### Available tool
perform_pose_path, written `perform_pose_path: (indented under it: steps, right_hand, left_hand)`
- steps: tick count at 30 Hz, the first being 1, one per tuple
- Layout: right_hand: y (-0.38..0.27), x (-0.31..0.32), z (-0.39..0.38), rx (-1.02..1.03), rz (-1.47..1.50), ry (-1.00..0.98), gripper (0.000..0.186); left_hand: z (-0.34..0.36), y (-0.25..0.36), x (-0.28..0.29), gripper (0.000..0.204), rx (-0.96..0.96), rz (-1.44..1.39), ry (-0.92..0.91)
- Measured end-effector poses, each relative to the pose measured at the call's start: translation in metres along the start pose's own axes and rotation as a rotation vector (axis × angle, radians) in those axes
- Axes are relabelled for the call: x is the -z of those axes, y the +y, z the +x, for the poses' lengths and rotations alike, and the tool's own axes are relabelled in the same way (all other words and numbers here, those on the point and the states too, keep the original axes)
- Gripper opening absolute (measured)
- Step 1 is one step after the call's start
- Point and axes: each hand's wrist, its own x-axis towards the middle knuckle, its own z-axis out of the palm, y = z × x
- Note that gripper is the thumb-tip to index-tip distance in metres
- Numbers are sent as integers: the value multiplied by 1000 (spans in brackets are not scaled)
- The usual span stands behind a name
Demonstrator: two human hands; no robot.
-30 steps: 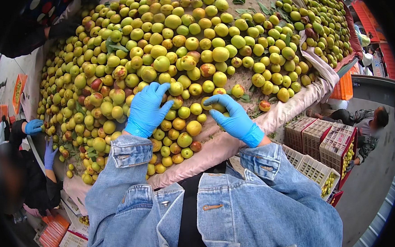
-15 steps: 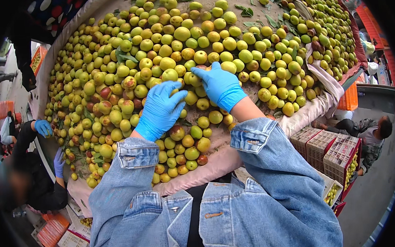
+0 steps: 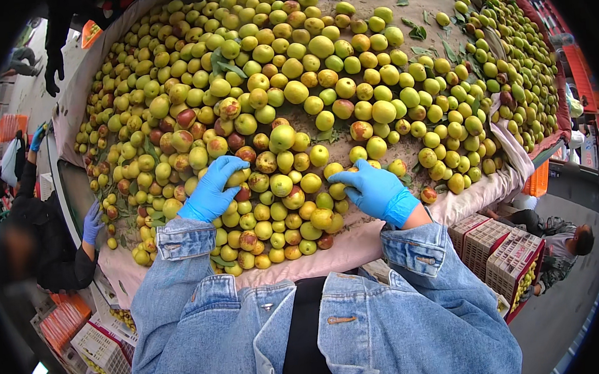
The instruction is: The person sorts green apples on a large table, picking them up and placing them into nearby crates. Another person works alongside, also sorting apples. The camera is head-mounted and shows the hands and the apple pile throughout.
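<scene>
Yellow-green jujubes (image 3: 281, 137), some blotched red-brown, lie heaped over a cloth-covered table (image 3: 398, 3). My left hand (image 3: 212, 190), in a blue glove, rests at the near left of the heap. Its fingers and thumb are spread against the fruit there. To the right, my right hand (image 3: 376, 190), also gloved in blue, has its fingertips stretched to the jujubes beside a patch of bare cloth. Its thumb stands apart from the fingers. A close cluster of jujubes (image 3: 274, 224) lies between both hands, toward the near edge.
Loose leaves (image 3: 418, 33) lie on the far cloth. At left, a co-worker in black (image 3: 55, 229) reaches toward the table with a purple-gloved hand (image 3: 92, 223). Pale crates (image 3: 513, 259) are stacked at lower right, near a crouching person (image 3: 567, 242). An orange crate (image 3: 537, 180) stands beyond the table's right side.
My hands have drawn nearer to me and further apart. The jujubes between them have gathered toward the near edge, leaving more bare cloth behind. The co-worker's blue-gloved hand has moved off the table edge.
</scene>
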Motion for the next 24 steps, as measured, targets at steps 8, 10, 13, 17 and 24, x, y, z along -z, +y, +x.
perform_pose_path:
  steps: [8, 10, 13, 17, 24]
  right_hand:
    - [-8, 0, 9, 115, 275, 176, 32]
    - [-18, 3, 8, 129, 454, 189, 33]
    - [-30, 2, 8, 11, 908, 90, 31]
    - [-66, 7, 3, -104, 1071, 38, 32]
    - [-181, -29, 19, 916, 51, 190, 45]
  left_hand:
    - [-29, 24, 3, 57, 285, -965, 184]
    - [-30, 30, 6, 61, 332, -1004, 174]
    - [-30, 34, 4, 65, 379, -881, 148]
    - [-37, 52, -1, 60, -6, 54, 337]
    - [-101, 69, -70, 54, 195, -1906, 600]
